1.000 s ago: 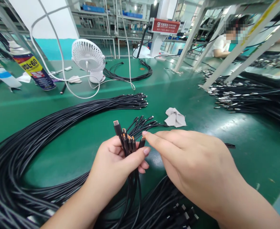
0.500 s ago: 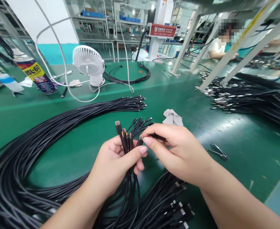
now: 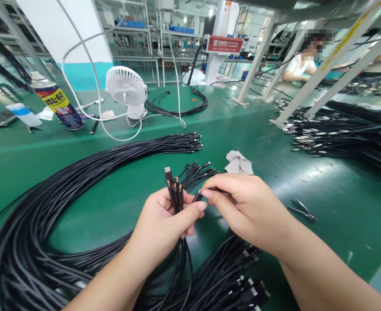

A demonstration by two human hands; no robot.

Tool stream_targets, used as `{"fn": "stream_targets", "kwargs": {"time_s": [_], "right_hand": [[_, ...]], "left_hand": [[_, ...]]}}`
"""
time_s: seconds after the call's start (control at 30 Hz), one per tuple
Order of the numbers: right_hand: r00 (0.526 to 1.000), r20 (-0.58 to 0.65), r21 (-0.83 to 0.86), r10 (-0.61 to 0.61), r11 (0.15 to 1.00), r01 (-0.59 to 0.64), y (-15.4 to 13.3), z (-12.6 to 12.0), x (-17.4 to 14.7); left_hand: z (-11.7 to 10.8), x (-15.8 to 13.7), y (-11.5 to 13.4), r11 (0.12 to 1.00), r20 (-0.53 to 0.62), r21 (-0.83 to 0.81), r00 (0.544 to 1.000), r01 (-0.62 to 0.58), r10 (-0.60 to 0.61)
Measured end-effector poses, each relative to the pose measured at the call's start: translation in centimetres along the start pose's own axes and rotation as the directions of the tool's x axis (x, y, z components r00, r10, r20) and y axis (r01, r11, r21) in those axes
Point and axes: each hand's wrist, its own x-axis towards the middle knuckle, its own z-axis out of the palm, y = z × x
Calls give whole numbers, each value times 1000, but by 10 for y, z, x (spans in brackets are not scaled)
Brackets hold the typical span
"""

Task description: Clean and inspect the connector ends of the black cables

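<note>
Black cables (image 3: pixel 177 198) bunched upright in the left hand (image 3: pixel 174 218), above the tabletop (image 3: pixel 276 172); left fingers wrapped round them, one connector (image 3: pixel 197 197) leaning toward the right hand (image 3: pixel 251 211). Right fingers pinched narrow on a dark slim piece (image 3: pixel 222 190), identity unclear. Cables likely light, cords springy, housings stiff and smooth, metal tips easily marked; best held by the housings. Coiled cables (image 3: pixel 80 166) crowd the left; more room rightward, around the tweezers (image 3: pixel 304 211); tabletop edge at lower right.
</note>
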Motion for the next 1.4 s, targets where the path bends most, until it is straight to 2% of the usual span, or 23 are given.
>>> {"fn": "stream_targets", "kwargs": {"time_s": [0.3, 0.7, 0.9, 1.03, 1.2, 1.4], "right_hand": [[999, 37, 58, 34, 998, -36, -2, -4, -1], [985, -39, 42, 167, 985, -165, -2, -1, 3], [958, -182, 35, 222, 975, -220, 0, -1, 3], [932, -293, 91, 212, 977, -194, 1, 0, 1], [968, -177, 109, 177, 981, -160, -5, -2, 3], [983, -114, 168, 143, 978, -123, -8, -2, 3]], "left_hand": [[1, 0, 1, 1000, 1, 14, 1000, 7, -7], [0, -1, 1, 1000, 23, -13, 1000, 14, -14], [0, -1, 0, 998, 78, -63, 997, 11, -6], [1, -1, -1, 996, 96, -87, 995, 4, 5], [1, -1, 0, 994, 102, -110, 995, 0, 12], [1, -2, 2, 994, 116, -109, 993, -13, 26]]}}
